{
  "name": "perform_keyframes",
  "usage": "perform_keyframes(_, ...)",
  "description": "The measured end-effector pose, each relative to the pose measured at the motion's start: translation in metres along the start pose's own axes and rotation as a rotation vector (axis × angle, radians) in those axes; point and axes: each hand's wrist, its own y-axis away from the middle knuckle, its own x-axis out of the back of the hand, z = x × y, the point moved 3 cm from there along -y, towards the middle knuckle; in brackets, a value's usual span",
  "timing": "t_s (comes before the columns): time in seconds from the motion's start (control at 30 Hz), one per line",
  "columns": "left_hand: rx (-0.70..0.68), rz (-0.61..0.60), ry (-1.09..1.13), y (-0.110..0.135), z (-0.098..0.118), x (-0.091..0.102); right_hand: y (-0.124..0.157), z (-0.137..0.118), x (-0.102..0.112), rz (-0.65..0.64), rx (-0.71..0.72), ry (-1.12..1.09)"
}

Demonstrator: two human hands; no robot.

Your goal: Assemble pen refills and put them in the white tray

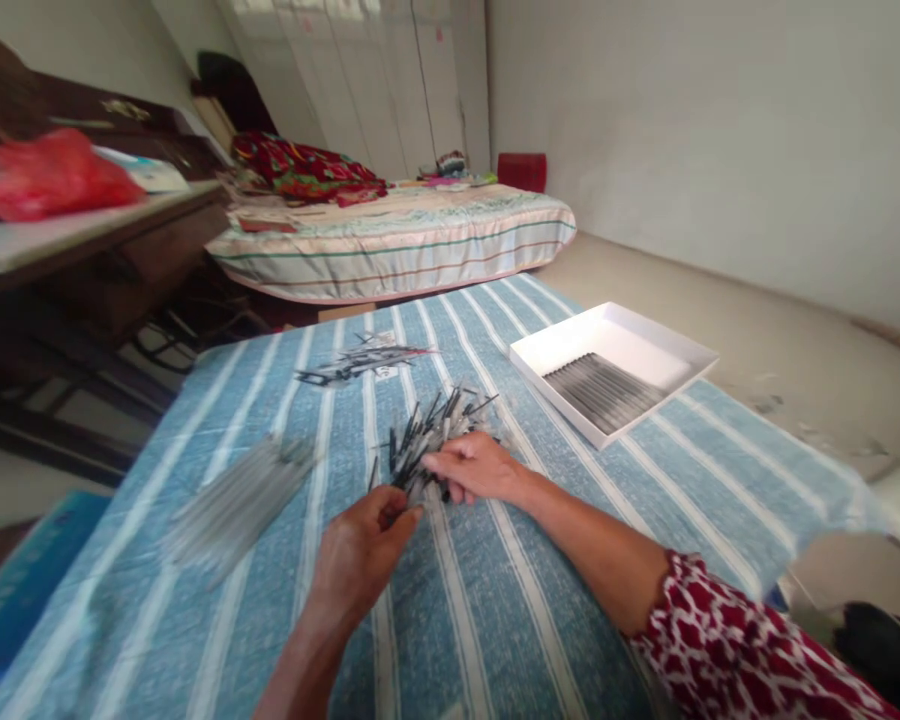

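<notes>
A loose pile of short black and grey stick-like pieces (450, 412) lies mid-table. My right hand (476, 467) is at its near edge, thumb and fingers closed in a pinch. Just left of it and nearer me, my left hand (367, 540) is also closed, thumb against the curled fingers. Whatever either hand holds is too small or hidden to name. To the left, a bundle of long grey slender sticks (240, 505) lies side by side. At the right, a white open box (656, 345) contains a row of dark slender sticks (604, 393).
Behind the pile lies a flat heap of thin black pieces (360, 362). Everything rests on a blue striped cloth (570, 620). Beyond are a bed (420, 255) and, at left, a desk (195, 200) with a red plastic bag (52, 178).
</notes>
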Motion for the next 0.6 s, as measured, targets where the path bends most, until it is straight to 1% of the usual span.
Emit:
perform_keyframes(0.1,0.074,0.062,0.192,0.000,-0.007,0.005,-0.002,0.005,0.015,0.116,0.011,0.049)
perform_keyframes(0.13,0.101,0.085,0.248,0.000,-0.008,0.007,-0.003,0.006,0.020,0.135,0.015,0.066)
perform_keyframes(0.23,0.161,0.161,0.395,0.001,-0.010,0.010,-0.003,0.010,0.026,0.131,0.031,0.104)
perform_keyframes(0.33,0.187,0.218,0.554,0.003,-0.010,0.012,-0.001,0.013,0.022,0.079,0.055,0.166)
perform_keyframes(0.43,0.237,0.267,0.703,0.001,-0.014,0.013,0.001,0.014,0.014,0.042,0.088,0.263)
perform_keyframes(0.53,0.299,0.337,0.814,-0.001,-0.022,0.013,0.003,0.013,0.008,0.018,0.121,0.359)
perform_keyframes(0.6,0.315,0.364,0.865,-0.002,-0.025,0.013,0.004,0.011,0.006,0.007,0.133,0.404)
